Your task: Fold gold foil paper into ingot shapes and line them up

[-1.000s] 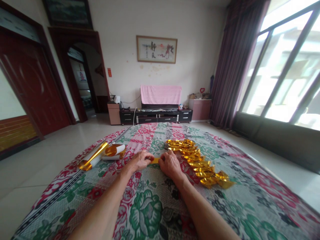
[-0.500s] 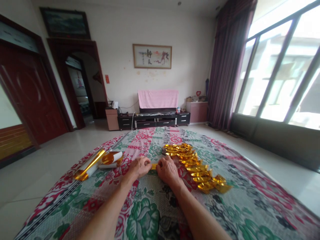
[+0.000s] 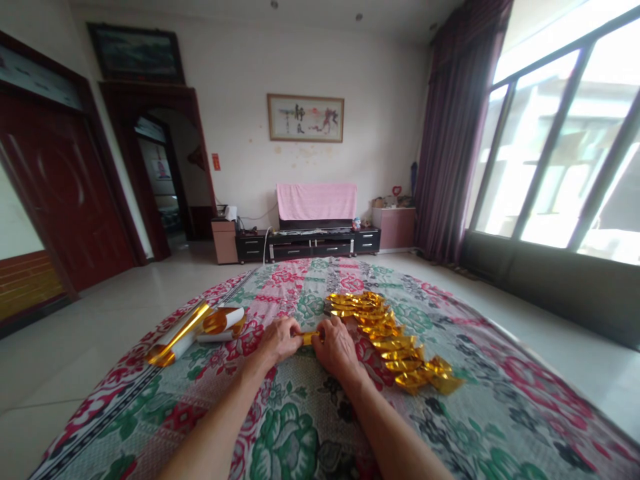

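My left hand [image 3: 281, 338] and my right hand [image 3: 336, 343] meet near the middle of the flowered cloth. Between them is a small piece of folded gold foil paper [image 3: 309, 339], pinched at its left end by my left fingers and at its right end by my right fingers. Most of the piece is hidden by the fingertips. Just right of my right hand lies a slanting row of several folded gold foil ingots [image 3: 387, 327]. To the left of my left hand rest curled sheets of gold foil paper [image 3: 187, 333] with white backs.
The flowered cloth [image 3: 290, 437] covers a rounded surface under my arms. Beyond it, a low black cabinet [image 3: 295, 251] stands by the wall with a pink cloth [image 3: 317, 202] draped over something on top. A window [image 3: 545, 147] and a purple curtain [image 3: 443, 147] are on the right.
Both hands keep hold of the foil piece, which now looks narrower and more rounded between the fingers. The whole view has shifted slightly; the ingots and curled sheets stay put.
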